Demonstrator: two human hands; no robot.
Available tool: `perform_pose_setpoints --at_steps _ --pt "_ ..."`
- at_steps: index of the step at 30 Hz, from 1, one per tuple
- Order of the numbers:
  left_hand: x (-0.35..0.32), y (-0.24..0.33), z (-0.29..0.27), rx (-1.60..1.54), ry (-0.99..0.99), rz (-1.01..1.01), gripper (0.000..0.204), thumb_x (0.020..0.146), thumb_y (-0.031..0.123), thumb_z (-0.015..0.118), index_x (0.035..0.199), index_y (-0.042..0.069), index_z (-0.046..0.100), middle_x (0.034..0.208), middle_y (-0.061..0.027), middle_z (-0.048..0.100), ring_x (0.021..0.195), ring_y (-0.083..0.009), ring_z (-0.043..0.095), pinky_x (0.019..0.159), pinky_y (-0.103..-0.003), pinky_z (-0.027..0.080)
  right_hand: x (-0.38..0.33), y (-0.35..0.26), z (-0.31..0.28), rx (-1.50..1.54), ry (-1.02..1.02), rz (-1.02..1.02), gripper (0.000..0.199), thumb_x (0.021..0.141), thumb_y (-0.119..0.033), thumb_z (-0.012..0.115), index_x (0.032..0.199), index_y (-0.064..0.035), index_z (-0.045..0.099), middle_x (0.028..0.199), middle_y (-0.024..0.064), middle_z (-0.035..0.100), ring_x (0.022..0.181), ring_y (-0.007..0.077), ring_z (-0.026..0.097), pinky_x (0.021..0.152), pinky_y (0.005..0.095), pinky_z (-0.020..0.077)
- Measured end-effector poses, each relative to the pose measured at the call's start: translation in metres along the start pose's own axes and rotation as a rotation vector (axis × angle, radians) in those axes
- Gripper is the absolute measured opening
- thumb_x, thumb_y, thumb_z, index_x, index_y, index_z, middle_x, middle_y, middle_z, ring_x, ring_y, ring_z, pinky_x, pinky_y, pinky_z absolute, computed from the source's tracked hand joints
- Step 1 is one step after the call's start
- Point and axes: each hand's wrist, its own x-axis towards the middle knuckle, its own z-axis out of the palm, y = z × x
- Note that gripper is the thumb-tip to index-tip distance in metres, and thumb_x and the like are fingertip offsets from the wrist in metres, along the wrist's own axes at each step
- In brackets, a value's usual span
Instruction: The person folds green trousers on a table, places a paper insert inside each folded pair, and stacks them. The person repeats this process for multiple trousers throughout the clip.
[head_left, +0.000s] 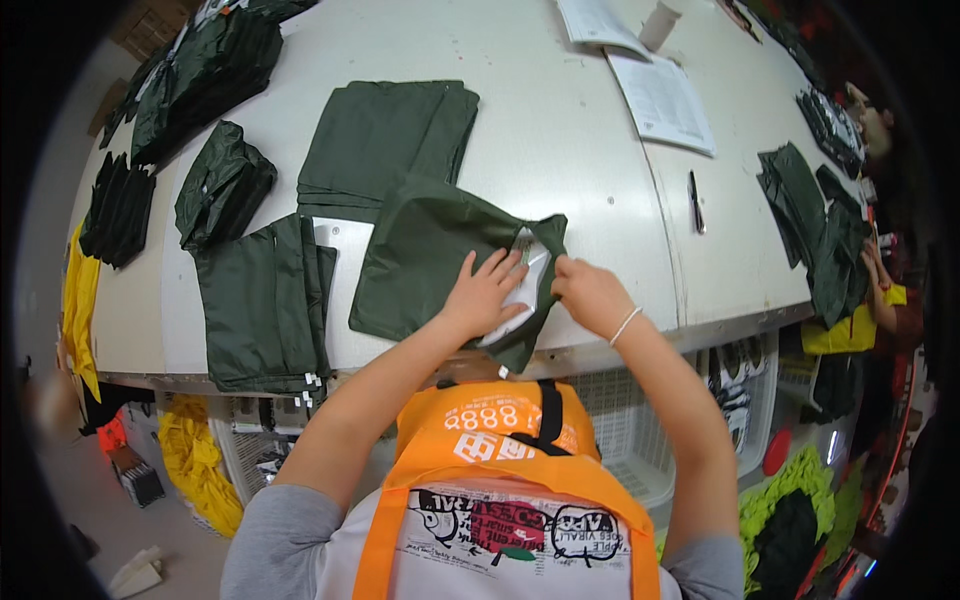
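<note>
A dark green fabric pouch lies at an angle near the table's front edge, its right end spread open. Inside that mouth shows a white printed sheet. My left hand rests flat, fingers spread, across the pouch and the sheet's edge. With fingers closed, my right hand pinches the pouch's edge at the right side of the opening; a pale band circles that wrist. Behind the pouch is a stack of flat green pouches, and another green stack sits to its left.
Wrapped green bundles and a crumpled green bundle occupy the left. Papers and a pen lie to the right. White plastic baskets stand under the table edge. Another person's hand is at far right beside green fabric.
</note>
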Motion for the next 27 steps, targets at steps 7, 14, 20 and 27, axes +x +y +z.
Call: perform_pose_setpoints --at_steps 7,14,20,27 --pt "0.013 0.005 0.000 0.000 -0.128 -0.018 0.093 0.066 0.050 0.069 0.140 0.006 0.035 0.151 -0.0127 0.023 0.140 -0.0313 0.018 0.106 -0.064 0.015 -0.019 -0.047 0.031 0.030 -0.230 0.031 0.017 0.079 -0.012 0.062 0.094 -0.0057 0.064 0.093 0.0111 0.057 0.079 0.0288 0.064 0.069 0.0378 0.0531" --pt "0.017 0.016 -0.017 -0.043 -0.207 -0.069 0.110 0.055 0.051 0.076 0.142 0.005 0.027 0.151 -0.0174 0.019 0.141 -0.0354 0.014 0.105 -0.066 0.013 -0.025 -0.038 -0.013 0.193 -0.316 0.072 0.013 0.081 -0.016 0.062 0.088 -0.0073 0.066 0.100 0.0097 0.056 0.087 0.0285 0.061 0.075 0.0390 0.0509" --pt "0.002 0.012 -0.014 -0.002 0.018 -0.127 0.077 0.076 0.037 0.062 0.141 0.008 0.034 0.152 -0.0186 0.016 0.140 -0.0369 0.014 0.109 -0.060 0.012 -0.033 -0.041 0.013 0.178 0.495 0.312 0.048 0.083 -0.017 0.064 0.124 -0.0015 0.047 0.116 0.0190 0.049 0.103 0.0367 0.053 0.086 0.0398 0.0464" --pt "-0.031 0.006 0.007 -0.011 0.134 -0.339 0.076 0.085 0.049 0.055 0.144 0.009 0.030 0.151 -0.0181 0.018 0.140 -0.0356 0.015 0.110 -0.056 0.010 -0.046 -0.056 0.092 0.809 0.464 0.850 0.050 0.082 -0.025 0.067 0.117 0.0070 0.049 0.097 0.0228 0.058 0.087 0.0344 0.057 0.079 0.0396 0.0464"
